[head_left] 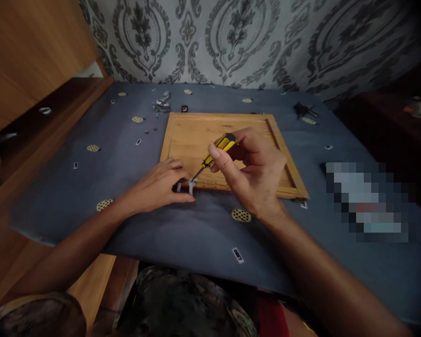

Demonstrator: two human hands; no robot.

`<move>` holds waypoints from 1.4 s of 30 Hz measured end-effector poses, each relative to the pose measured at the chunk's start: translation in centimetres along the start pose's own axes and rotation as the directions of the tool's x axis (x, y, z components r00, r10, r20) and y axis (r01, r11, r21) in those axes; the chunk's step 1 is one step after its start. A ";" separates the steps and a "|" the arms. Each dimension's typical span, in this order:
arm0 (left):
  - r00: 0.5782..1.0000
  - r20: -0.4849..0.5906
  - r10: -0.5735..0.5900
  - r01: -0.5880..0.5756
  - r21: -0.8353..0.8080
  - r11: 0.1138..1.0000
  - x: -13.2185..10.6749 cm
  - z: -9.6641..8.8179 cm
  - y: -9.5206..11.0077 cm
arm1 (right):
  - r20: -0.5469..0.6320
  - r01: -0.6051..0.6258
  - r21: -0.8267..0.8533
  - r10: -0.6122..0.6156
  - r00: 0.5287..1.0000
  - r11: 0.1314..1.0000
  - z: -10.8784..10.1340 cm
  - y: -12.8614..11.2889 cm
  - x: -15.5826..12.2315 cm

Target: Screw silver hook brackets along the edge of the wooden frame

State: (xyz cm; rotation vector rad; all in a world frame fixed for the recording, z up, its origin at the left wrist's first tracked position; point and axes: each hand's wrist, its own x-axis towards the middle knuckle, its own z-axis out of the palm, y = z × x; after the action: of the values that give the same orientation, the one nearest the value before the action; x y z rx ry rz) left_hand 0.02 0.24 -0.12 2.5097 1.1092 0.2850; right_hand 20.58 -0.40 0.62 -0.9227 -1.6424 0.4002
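A wooden framed panel [228,122], like a cabinet door, lies flat on the table. At its near left corner sits a small silvery metal hinge [191,186]. My left hand [161,185] steadies the hinge, fingers on the panel's edge and thumb below, partly hiding it. In my right hand [254,171] is a yellow and black screwdriver [219,150], pinched by the handle between thumb and fingers. The screwdriver slants down to the left, and its tip meets the hinge. Several small dark holes show in the panel's near edge, right of the hinge.
Loose metal parts [163,103] and a few screws [147,132] lie at the back left of the blue-grey table cover [196,234]. A dark tool [304,110] rests at the back right. A blurred-out object [368,199] is on the right. Wooden furniture [31,47] stands left.
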 end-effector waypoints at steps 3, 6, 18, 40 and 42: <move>1.000 -0.001 -0.001 0.001 0.002 1.000 0.0 0.0 0.0 | 0.010 0.014 0.008 -0.014 1.000 1.000 0.1 0.1 0.0; 1.000 0.000 0.000 0.000 0.013 1.000 0.0 0.0 0.0 | 0.029 0.029 0.038 -0.030 0.999 0.999 0.0 0.0 0.1; 1.000 -0.015 0.019 -0.020 -0.030 0.999 -0.1 0.2 -0.4 | 0.184 -0.047 0.115 0.025 0.983 0.992 -0.8 -0.5 0.6; 1.000 0.000 -0.007 0.007 -0.025 1.000 0.0 0.0 -0.1 | -0.085 0.014 0.034 -0.011 0.996 0.999 0.0 -0.8 -0.2; 1.000 -0.001 -0.001 0.001 -0.038 0.999 0.0 0.0 -0.1 | -0.061 0.034 0.019 -0.032 0.998 0.999 0.1 -0.5 -0.3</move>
State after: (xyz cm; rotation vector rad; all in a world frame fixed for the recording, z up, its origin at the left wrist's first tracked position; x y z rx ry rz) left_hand -0.09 0.30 -0.20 2.4756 1.0948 0.3041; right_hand 20.33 -0.88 0.73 -0.8834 -1.5932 0.3622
